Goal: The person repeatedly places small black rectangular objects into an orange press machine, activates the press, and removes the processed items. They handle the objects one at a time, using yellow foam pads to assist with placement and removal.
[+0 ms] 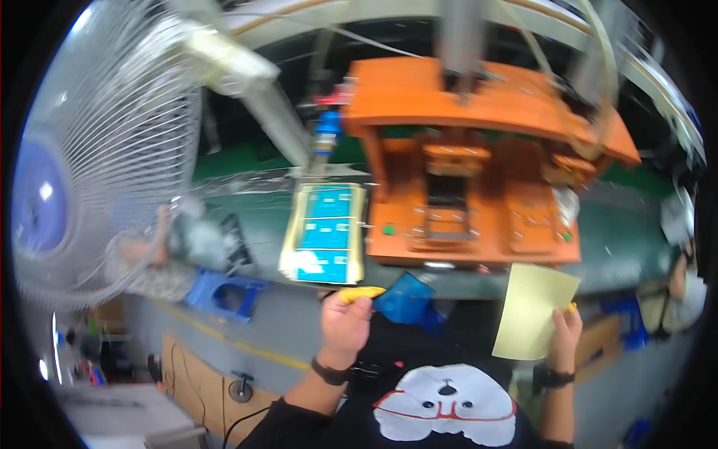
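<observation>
My left hand is closed in a pinch, just in front of the bench edge. A yellow pointed piece lies along its index finger; I cannot tell whether it is worn or held. By its tip is a blue see-through piece, blurred; whether the hand holds it is unclear. My right hand grips a pale yellow sheet by its right edge, with a bit of yellow at a fingertip. Ahead of my left hand, a stack of pale sheets with blue panels on top lies on the bench.
An orange press-like fixture with two bays stands on the green bench. A caged fan fills the left side. Blue stools stand below the bench. Other people's arms show at far left and far right.
</observation>
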The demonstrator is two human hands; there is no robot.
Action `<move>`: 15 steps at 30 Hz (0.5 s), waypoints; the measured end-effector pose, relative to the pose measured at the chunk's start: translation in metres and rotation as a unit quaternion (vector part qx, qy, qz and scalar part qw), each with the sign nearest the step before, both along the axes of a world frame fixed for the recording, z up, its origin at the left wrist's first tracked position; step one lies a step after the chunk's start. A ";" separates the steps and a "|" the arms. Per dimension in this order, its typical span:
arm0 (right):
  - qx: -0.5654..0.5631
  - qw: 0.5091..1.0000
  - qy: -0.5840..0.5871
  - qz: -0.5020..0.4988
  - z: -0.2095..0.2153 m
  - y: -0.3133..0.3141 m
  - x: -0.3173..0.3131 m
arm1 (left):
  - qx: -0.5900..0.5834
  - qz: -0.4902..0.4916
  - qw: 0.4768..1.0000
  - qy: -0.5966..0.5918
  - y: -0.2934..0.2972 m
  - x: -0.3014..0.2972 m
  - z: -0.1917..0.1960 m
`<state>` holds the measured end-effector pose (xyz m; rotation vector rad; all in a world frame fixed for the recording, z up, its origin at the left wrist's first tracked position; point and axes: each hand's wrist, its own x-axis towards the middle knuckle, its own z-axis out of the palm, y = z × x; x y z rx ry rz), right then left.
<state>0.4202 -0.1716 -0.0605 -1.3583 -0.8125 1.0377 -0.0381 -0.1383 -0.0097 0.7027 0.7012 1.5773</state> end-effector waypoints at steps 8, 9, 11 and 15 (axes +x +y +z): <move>-0.286 0.868 -0.070 -0.401 -0.253 -0.320 0.154 | -0.010 -0.134 0.987 0.089 0.013 0.063 -0.006; -0.333 0.836 -0.044 -0.433 -0.263 -0.348 0.146 | 0.000 -0.156 0.982 0.103 0.015 0.071 -0.002; -0.417 0.771 0.043 -0.480 -0.259 -0.379 0.127 | 0.021 -0.190 0.972 0.139 0.013 0.071 0.001; -0.423 0.765 -0.114 -0.472 -0.283 -0.428 0.180 | -0.008 -0.202 0.964 0.172 0.021 0.061 -0.005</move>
